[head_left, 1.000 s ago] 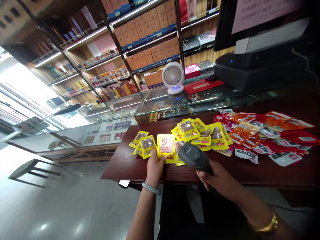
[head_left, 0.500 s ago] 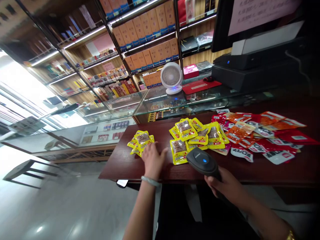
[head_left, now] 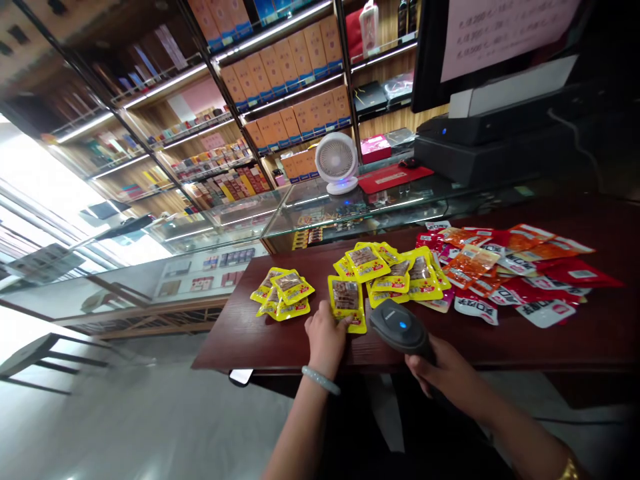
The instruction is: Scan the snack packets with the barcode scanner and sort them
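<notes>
My left hand point(head_left: 326, 340), with a pale bangle at the wrist, pinches the lower left edge of a yellow snack packet point(head_left: 346, 295) on the dark wooden counter. Its thumb lies on the packet's lower part, while some fingertips are hidden from view. In my right hand point(head_left: 443, 367) is a black barcode scanner point(head_left: 400, 325) with a blue light, its head just right of that packet. A small pile of yellow packets point(head_left: 290, 287) lies to the left of my left hand. Behind the scanner is a larger heap of yellow packets point(head_left: 423, 273).
Red, orange and white packets point(head_left: 473, 267) spread over the right side of the dark counter point(head_left: 230, 340). A white fan point(head_left: 337, 160) stands on the glass display case point(head_left: 280, 207) beyond, beside a red mat point(head_left: 395, 177). A monitor point(head_left: 425, 60) rises at back right.
My left hand has moved right from the small left pile to the single yellow packet, which has shifted slightly left. The scanner stays in my right hand. The view has turned slightly.
</notes>
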Available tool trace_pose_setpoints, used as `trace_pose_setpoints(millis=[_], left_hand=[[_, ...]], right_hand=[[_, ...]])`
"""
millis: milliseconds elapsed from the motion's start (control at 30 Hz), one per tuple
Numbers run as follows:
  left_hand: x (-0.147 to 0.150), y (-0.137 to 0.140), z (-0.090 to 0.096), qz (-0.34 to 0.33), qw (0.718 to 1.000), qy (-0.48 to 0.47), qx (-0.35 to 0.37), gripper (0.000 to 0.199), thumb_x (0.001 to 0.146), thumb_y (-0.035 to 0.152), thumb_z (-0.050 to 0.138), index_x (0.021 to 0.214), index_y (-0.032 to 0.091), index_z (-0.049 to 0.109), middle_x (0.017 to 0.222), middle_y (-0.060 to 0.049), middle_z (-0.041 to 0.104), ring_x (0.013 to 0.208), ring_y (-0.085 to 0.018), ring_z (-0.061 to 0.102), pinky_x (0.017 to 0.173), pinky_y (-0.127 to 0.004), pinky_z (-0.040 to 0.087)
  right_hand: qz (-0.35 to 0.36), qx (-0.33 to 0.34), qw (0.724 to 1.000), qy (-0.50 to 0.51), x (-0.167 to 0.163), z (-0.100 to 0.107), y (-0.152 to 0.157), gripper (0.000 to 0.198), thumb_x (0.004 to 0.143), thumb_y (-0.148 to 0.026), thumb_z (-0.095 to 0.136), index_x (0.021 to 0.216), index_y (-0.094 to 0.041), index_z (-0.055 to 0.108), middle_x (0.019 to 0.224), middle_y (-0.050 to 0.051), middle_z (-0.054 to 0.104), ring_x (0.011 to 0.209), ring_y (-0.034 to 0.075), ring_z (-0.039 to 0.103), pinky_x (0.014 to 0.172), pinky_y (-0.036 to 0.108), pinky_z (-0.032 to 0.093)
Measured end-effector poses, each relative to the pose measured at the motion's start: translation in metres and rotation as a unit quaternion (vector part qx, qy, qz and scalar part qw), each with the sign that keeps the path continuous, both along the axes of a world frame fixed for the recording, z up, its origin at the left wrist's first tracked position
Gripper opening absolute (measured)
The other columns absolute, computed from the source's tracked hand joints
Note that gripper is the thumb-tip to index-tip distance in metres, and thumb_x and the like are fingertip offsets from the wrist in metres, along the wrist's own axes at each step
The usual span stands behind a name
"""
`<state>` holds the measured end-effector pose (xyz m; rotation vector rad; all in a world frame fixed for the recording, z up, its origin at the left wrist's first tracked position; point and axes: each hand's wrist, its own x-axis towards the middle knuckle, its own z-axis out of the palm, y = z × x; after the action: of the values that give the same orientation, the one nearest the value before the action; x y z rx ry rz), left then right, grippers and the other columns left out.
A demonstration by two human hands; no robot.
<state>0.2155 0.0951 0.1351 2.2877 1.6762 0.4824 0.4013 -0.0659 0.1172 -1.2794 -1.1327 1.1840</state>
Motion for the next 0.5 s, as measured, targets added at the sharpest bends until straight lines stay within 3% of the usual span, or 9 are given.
trace_pose_setpoints(millis=[200,400,500], left_hand=[[-0.022,-0.005,-0.004,0.004,0.986,-0.16,-0.053,0.027,0.078,0.028,0.069,0.095,0.024,0.049,0.09,-0.001,0.071,0.086,-0.022,0.067,0.075,-0.029,0.046],[-0.031,-0.007,-0.013,0.018,0.974,-0.218,-0.058,0.032,0.075,0.032,0.071,0.101,0.025,0.054,0.092,-0.002,0.072,0.086,-0.022,0.068,0.076,-0.031,0.049],[-0.043,0.009,-0.011,0.038,0.97,-0.236,-0.033,0.034,0.074,0.034,0.071,0.102,0.024,0.054,0.094,-0.003,0.071,0.089,-0.023,0.068,0.08,-0.034,0.05]], right_hand=[[0.01,0.016,1.0,0.014,-0.004,0.006,0.009,0.045,0.087,-0.063,0.061,0.095,-0.02,0.049,0.065,-0.004,0.05,0.047,0.012,0.049,0.045,0.025,0.041],[0.017,0.029,0.999,0.01,-0.006,0.013,0.018,0.047,0.088,-0.063,0.059,0.101,-0.019,0.052,0.061,-0.005,0.049,0.046,0.013,0.048,0.045,0.026,0.041],[0.022,0.025,0.999,0.0,-0.006,0.012,0.018,0.044,0.088,-0.062,0.06,0.095,-0.019,0.052,0.059,-0.006,0.048,0.045,0.012,0.048,0.046,0.025,0.04]])
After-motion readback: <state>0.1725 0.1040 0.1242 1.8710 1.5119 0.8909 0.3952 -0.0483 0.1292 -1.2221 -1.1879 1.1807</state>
